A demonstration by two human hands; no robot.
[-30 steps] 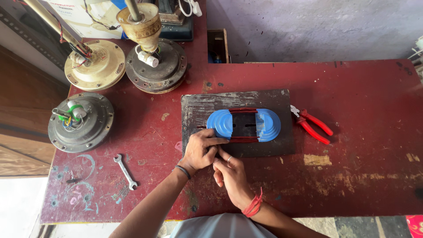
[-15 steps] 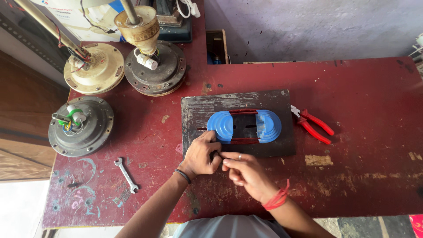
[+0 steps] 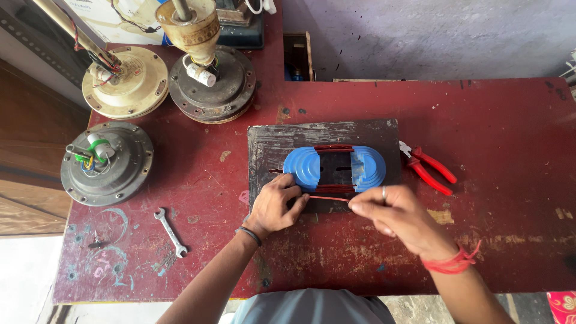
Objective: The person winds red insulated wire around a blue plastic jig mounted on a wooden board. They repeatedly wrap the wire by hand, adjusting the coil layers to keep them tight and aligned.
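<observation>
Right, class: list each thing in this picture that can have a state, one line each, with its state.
Left hand: pressing the wire at the blue former.
Right hand: pinching the wire, pulled taut.
Wire: stretched between the hands.
Blue former: wound with red wire, flat on the board.
Pliers: lying untouched.
Spanner: lying untouched.

1. Red-handled pliers lie on the red surface, just right of the dark board.
2. Small spanner lies near the left front.
3. Three round fan motor housings stand at left: cream, dark with stem, grey with wires.
</observation>
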